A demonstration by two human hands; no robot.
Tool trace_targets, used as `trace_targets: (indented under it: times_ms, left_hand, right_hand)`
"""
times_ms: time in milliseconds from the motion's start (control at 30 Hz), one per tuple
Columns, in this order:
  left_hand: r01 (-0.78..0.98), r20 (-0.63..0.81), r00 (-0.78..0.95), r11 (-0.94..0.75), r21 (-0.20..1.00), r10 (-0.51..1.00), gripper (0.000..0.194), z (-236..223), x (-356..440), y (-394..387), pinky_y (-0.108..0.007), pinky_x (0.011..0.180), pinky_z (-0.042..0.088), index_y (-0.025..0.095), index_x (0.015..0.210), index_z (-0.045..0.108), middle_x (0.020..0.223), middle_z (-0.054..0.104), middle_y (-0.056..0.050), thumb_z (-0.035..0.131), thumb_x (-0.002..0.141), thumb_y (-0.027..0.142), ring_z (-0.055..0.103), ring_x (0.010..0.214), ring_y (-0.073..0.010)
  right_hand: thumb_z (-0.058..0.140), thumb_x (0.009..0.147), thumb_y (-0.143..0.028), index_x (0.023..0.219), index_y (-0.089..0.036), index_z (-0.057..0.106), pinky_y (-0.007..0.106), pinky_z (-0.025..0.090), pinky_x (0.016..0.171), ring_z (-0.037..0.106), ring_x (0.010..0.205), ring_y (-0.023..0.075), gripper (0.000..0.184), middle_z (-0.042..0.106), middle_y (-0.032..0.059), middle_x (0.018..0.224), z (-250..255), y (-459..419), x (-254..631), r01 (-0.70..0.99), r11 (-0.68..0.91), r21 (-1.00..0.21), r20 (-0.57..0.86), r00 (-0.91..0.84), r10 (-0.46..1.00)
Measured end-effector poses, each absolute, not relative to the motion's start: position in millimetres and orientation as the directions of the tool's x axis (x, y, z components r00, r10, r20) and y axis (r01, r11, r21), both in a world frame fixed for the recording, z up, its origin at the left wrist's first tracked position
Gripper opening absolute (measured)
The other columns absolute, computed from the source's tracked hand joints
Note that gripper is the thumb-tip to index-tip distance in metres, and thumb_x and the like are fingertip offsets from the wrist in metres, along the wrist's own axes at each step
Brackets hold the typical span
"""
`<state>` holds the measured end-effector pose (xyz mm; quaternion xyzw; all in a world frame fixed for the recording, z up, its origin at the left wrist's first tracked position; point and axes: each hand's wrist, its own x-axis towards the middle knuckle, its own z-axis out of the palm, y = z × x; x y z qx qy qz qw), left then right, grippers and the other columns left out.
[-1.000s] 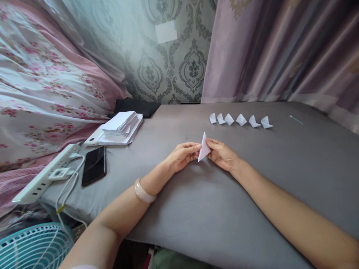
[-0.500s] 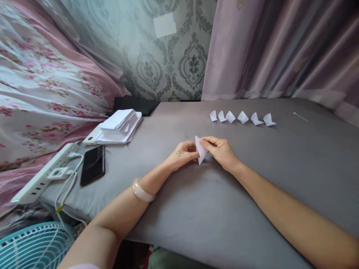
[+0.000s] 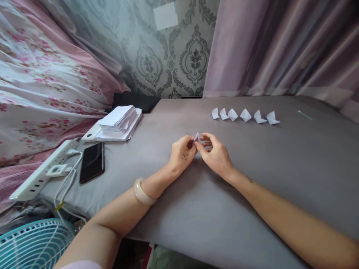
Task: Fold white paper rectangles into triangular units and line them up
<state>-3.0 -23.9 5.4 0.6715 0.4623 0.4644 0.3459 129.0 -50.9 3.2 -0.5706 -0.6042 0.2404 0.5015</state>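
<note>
A small piece of folded white paper (image 3: 197,138) is pinched between my two hands over the middle of the grey-covered table (image 3: 174,209). Only its pointed tip shows; the lower part is hidden by fingers. My left hand (image 3: 182,154) grips it from the left, thumb toward the tip. On the other side, my right hand (image 3: 215,154) has its thumb against the paper, with its fingers curled behind. Farther back on the right stands a row of several folded paper boats (image 3: 245,115).
A stack of white paper (image 3: 119,121) lies at the back left beside a black cloth (image 3: 140,102). Nearer are a phone (image 3: 92,162) and a power strip (image 3: 42,172) with white cables. A blue fan (image 3: 36,244) stands below the left edge. A thin stick (image 3: 305,115) lies far right.
The folded paper has been turned and now shows just a small point between the hands. Both hands have come closer together, with the thumbs meeting. The view has shifted slightly.
</note>
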Motion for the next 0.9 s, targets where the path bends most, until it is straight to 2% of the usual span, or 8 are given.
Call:
trace_targets:
  times_ms: [133, 267, 367, 467, 667, 800, 900]
  left_hand:
    - [0.266, 0.322, 0.115, -0.341, 0.901, 0.94, 0.003, 6.4, -0.5, -26.9, -0.024, 0.07, 0.04, 0.019, 0.078, 0.066, 0.071, 0.062, -0.001, 0.064, 0.076, 0.017, 0.052, 0.065, -0.0119]
    - [0.297, 0.358, 0.088, -0.367, 0.881, 0.93, 0.01, 4.5, -0.9, -25.1, -0.024, 0.071, 0.041, 0.019, 0.086, 0.064, 0.083, 0.063, -0.003, 0.066, 0.076, 0.019, 0.053, 0.071, -0.0123]
    - [0.171, 0.199, 0.148, -0.223, 0.96, 0.969, 0.022, 2.8, -1.2, -21.4, -0.025, 0.068, 0.044, 0.017, 0.097, 0.063, 0.089, 0.066, -0.005, 0.066, 0.075, 0.022, 0.057, 0.073, -0.0133]
    - [-0.023, 0.022, 0.273, -0.016, 1.0, 0.962, 0.022, 1.7, -1.3, -17.6, -0.024, 0.067, 0.046, 0.013, 0.095, 0.065, 0.085, 0.068, -0.006, 0.064, 0.075, 0.02, 0.06, 0.074, -0.0143]
    - [-0.247, -0.077, 0.328, 0.165, 0.955, 0.941, 0.024, 2.3, -3.4, -12.7, -0.027, 0.073, 0.05, 0.013, 0.091, 0.07, 0.081, 0.07, -0.005, 0.069, 0.068, 0.018, 0.062, 0.072, -0.0125]
    - [-0.323, -0.14, 0.377, 0.272, 0.907, 0.915, 0.026, 6.0, -5.8, -9.7, -0.03, 0.079, 0.051, 0.012, 0.091, 0.071, 0.084, 0.07, -0.006, 0.072, 0.065, 0.013, 0.065, 0.076, -0.0139]
    - [-0.35, -0.18, 0.425, 0.345, 0.871, 0.887, 0.03, 10.1, -9.2, -7.4, -0.029, 0.078, 0.051, 0.01, 0.093, 0.071, 0.086, 0.07, -0.007, 0.071, 0.063, 0.006, 0.065, 0.077, -0.0139]
  right_hand:
    - [0.055, 0.085, -0.029, 0.112, -0.018, 0.061, 0.038, 0.053, 0.079, 0.069, 0.084, 0.0247, 0.031, 0.072, 0.0133, 0.1, 5.3, -52.8, 128.4, 0.562, 0.227, -0.795, 0.368, 0.149, 0.918]
    - [0.048, 0.086, -0.023, 0.112, -0.018, 0.062, 0.039, 0.051, 0.078, 0.07, 0.085, 0.027, 0.029, 0.074, 0.0114, 0.092, 4.3, -53.7, 128.5, 0.661, 0.248, -0.708, 0.438, 0.135, 0.889]
    - [0.046, 0.086, -0.02, 0.117, -0.021, 0.06, 0.036, 0.051, 0.079, 0.07, 0.084, 0.0245, 0.034, 0.074, 0.0092, 0.096, 2.5, -54.6, 130.1, 0.698, 0.297, -0.652, 0.498, 0.1, 0.861]
    - [0.046, 0.084, -0.017, 0.121, -0.021, 0.058, 0.036, 0.052, 0.077, 0.069, 0.083, 0.0238, 0.039, 0.073, 0.0086, 0.098, 0.7, -55.0, 134.3, 0.768, 0.317, -0.557, 0.54, 0.044, 0.841]
    - [0.043, 0.087, -0.015, 0.122, -0.021, 0.058, 0.035, 0.05, 0.079, 0.064, 0.093, 0.0245, 0.038, 0.07, 0.0098, 0.099, 0.1, -53.7, 145.0, 0.85, 0.399, -0.343, 0.605, -0.125, 0.786]
    - [0.042, 0.088, -0.014, 0.125, -0.021, 0.057, 0.034, 0.05, 0.08, 0.062, 0.093, 0.0239, 0.041, 0.067, 0.0088, 0.095, 2.0, -53.3, 148.6, 0.86, 0.428, -0.278, 0.587, -0.201, 0.784]
    - [0.041, 0.088, -0.014, 0.126, -0.021, 0.058, 0.032, 0.049, 0.076, 0.061, 0.09, 0.0226, 0.042, 0.065, 0.0077, 0.09, 3.2, -53.1, 150.2, 0.876, 0.414, -0.248, 0.572, -0.213, 0.792]
